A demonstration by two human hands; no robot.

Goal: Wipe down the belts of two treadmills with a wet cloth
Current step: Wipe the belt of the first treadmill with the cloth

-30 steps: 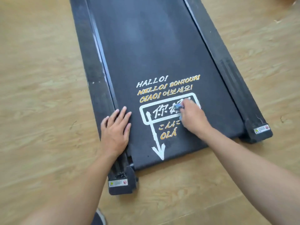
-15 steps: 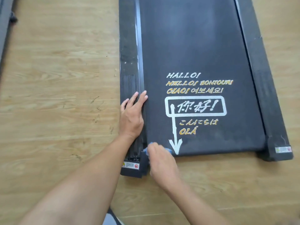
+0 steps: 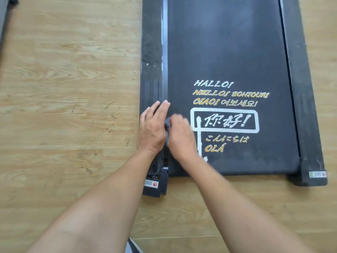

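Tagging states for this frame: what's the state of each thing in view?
belt: flat, printed; wetness unclear
left side rail: white specks
cloth: bunched, on belt's left edge
right hand: grips cloth, motion-blurred
left hand: flat, fingers straight, rests on left side rail

The left hand (image 3: 152, 128) lies flat, palm down, fingers straight, pointing forward. Just to its right, the blurred right hand (image 3: 180, 137) curls over a cloth (image 3: 167, 124) showing between the two. Both forearms stretch forward.
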